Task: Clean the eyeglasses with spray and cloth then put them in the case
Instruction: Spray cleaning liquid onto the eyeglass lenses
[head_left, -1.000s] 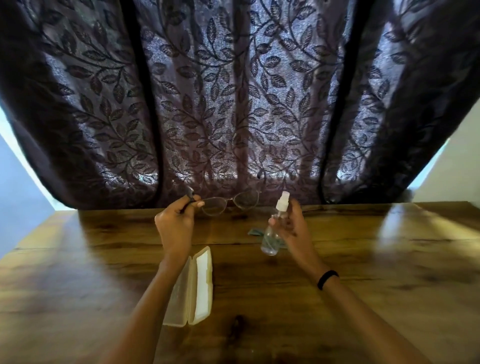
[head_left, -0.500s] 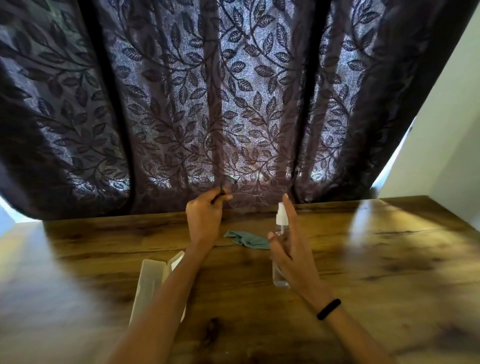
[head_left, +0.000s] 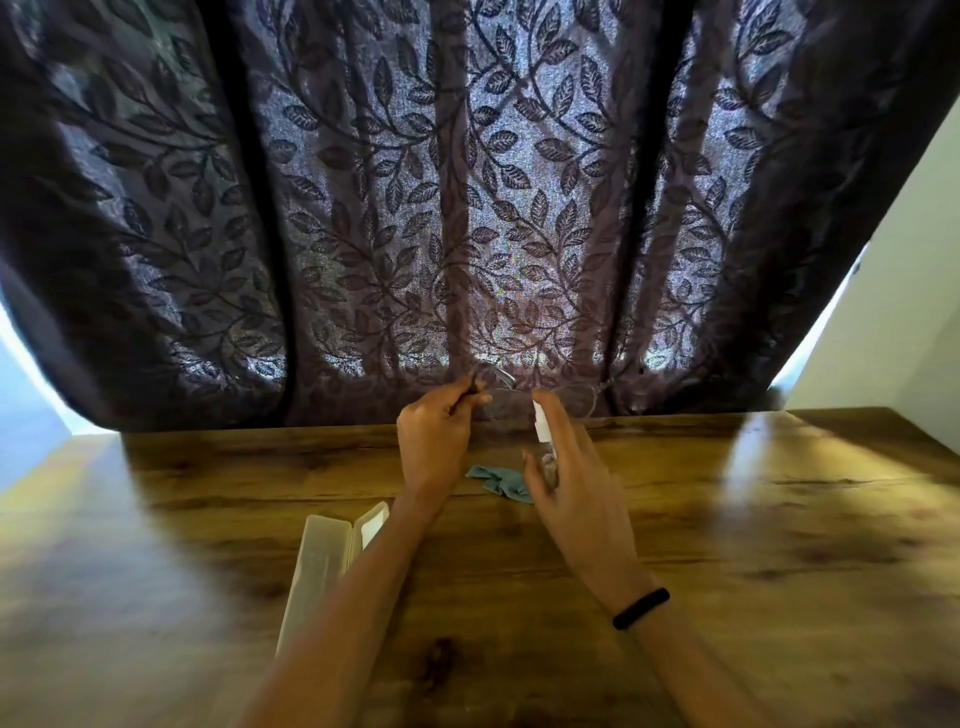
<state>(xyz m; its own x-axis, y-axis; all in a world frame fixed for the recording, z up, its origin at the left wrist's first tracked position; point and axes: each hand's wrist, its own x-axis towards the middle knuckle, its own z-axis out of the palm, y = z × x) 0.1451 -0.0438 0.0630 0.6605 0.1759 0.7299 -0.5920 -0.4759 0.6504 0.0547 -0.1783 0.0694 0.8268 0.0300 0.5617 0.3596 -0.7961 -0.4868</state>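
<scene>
So, spray stage of the glasses cleaning, nothing wiped yet as far as I can see.

Left hand (head_left: 434, 441) has its grip pinched on one end of the eyeglasses (head_left: 540, 397), holding them up off the tabletop (head_left: 779, 519) in front of the curtain (head_left: 467, 208). They're thin and a bit blurry, so hard to make out. Right hand (head_left: 576, 493) is wrapped around the little spray bottle (head_left: 544, 439), white nozzle just beside the lenses, forefinger up on top like it's about to press. Can't tell if any spray has landed. The teal cloth (head_left: 498, 479) lies crumpled and untouched on the tabletop below the hands. The case (head_left: 322, 566) sits open near the left forearm with nothing in it. So I'd say early days: spraying, wiping and casing are all left.
</scene>
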